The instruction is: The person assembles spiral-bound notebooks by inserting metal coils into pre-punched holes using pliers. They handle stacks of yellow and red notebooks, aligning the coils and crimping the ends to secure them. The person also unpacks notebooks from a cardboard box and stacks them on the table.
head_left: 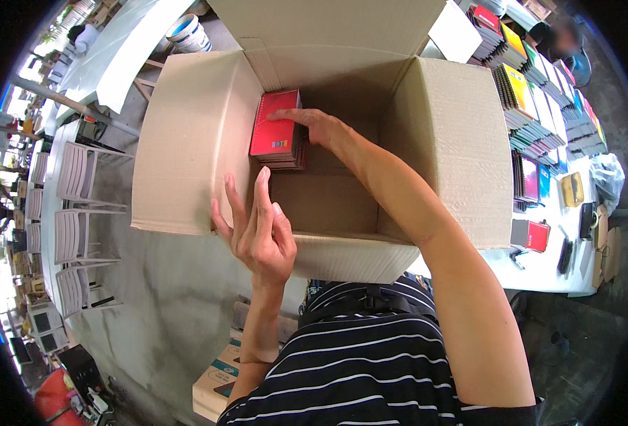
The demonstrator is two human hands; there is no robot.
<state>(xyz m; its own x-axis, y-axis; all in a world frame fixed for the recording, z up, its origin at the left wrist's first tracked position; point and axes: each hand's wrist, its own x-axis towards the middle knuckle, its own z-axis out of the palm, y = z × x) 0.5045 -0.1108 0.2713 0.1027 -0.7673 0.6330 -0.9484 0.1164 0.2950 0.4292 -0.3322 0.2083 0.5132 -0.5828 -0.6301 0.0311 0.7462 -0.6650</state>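
1 open box (pixel 402 135) spreads its 4 flaps (pixel 470 149). The right arm (pixel 434 213) slants in over the near right side; the left forearm (pixel 264 312) rises more steeply. 1 stack of red notebooks (pixel 275 135) sits inside, at the far left; its layers are too tight to count. The right hand (pixel 317 126) lays extended fingers on its top. The left hand (pixel 263 238) is empty, fingers raised and parted, at the near left corner.

The covers of the lower notebooks (pixel 285 166) are hidden beneath the top red notebook (pixel 274 129). The rear flap (pixel 328 25) of the cardboard box (pixel 466 142) is cut off by the upper edge, the striped shirt (pixel 353 362) by the lower. A bystander's head (pixel 564 38) is blurred.
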